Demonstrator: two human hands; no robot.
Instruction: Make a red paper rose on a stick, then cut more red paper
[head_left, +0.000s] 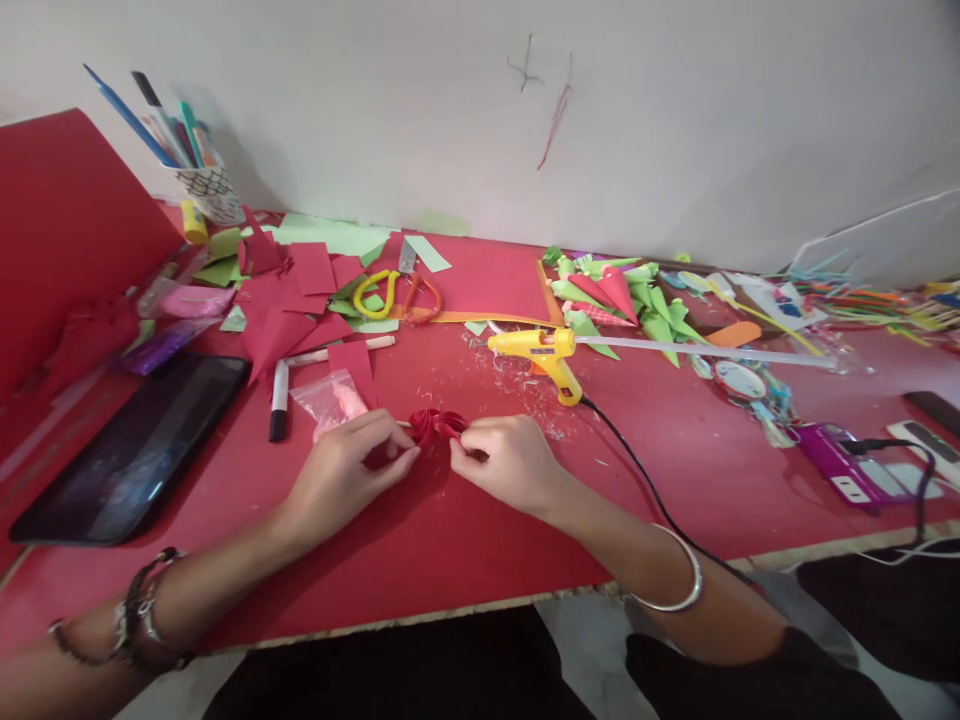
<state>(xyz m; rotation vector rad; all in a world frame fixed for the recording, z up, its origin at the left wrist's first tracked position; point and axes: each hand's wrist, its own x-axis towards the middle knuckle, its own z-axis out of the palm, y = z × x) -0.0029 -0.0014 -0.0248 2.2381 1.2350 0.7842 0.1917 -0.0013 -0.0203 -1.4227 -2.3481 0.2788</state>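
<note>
A small folded red paper piece lies on the red table between my two hands. My left hand pinches its left side with thumb and fingertips. My right hand pinches its right side, fingers curled in. Just beyond my right hand lies a yellow glue gun with a clear glue stick pointing right and its black cord running back past my right wrist. A small clear bag with something pink sits just behind my left hand.
A dark tablet lies at the left, a black-and-white marker beside it. Red and green paper scraps and yellow and orange scissors crowd the back. Green and red paper cones, a purple device and a pen cup stand around.
</note>
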